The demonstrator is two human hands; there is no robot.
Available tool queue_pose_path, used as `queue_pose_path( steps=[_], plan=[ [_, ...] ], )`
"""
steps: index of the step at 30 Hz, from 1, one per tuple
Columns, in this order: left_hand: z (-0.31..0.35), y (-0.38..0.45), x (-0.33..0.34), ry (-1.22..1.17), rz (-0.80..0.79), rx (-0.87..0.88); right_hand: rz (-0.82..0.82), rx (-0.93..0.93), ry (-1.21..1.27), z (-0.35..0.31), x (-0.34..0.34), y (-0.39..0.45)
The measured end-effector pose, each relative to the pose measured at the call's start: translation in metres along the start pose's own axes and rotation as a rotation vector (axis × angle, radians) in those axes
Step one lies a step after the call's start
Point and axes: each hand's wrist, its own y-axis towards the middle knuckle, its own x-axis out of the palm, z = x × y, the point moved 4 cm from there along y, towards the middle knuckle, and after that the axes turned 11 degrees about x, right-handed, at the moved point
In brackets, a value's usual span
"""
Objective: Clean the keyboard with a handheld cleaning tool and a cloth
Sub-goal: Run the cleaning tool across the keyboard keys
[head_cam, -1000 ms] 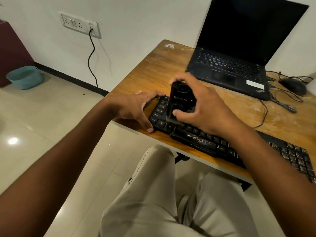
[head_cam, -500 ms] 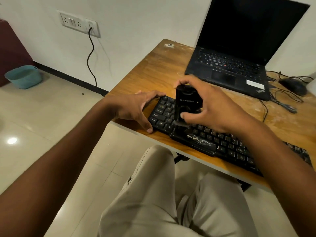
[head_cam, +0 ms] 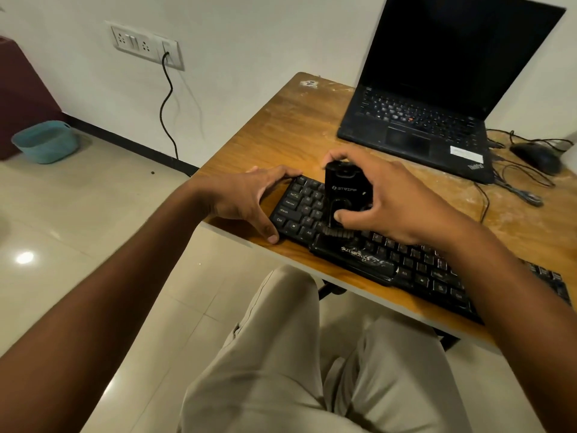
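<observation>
In the head view, the keyboard point(head_cam: 390, 254) lies along the near edge of the desk point(head_cam: 281, 135), its left end by the desk's left corner; the right hand point(head_cam: 393, 198) holds the black tool point(head_cam: 342, 195) upright over the left part of the keys, with the fingers curled round its top and far side and the thumb pressed on its front near the bottom; the tool's lower end, a ribbed strip that may be a brush, seems to touch the keys just above the spacebar, though the contact itself is not clear. The left hand point(head_cam: 249, 198) lies at the left end of the keyboard, the fingers spread and nearly straight, the thumb on the near corner; it steadies and grips nothing.

The tool seems light, stiff and smooth plastic, so the hold round its body with the thumb in front looks proper; too light a hold may let it slip. The keyboard is thin and probably slides easily on the wood; pressing on its frame at the end is better than on the keys, which can pop off. No cloth is visible; behind stand a laptop point(head_cam: 437, 104) and a mouse point(head_cam: 537, 156).
</observation>
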Motion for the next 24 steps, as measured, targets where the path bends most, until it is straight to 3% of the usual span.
queue_pose_path(
  steps=[5, 15, 20, 24],
  plan=[
    [0.001, -0.001, 0.002, -0.016, 0.005, -0.002, 0.145, -0.111, 0.097, -0.017, 0.020, 0.014],
    [0.003, -0.002, -0.001, -0.026, -0.002, -0.028, -0.029, 0.057, -0.102, 0.008, -0.006, -0.005],
    [0.004, -0.001, 0.001, -0.015, -0.010, -0.011, 0.146, -0.039, 0.062, -0.009, 0.005, 0.014],
    [0.004, -0.001, 0.000, -0.016, -0.009, 0.000, 0.147, -0.063, 0.065, -0.006, 0.023, 0.017]
  ],
)
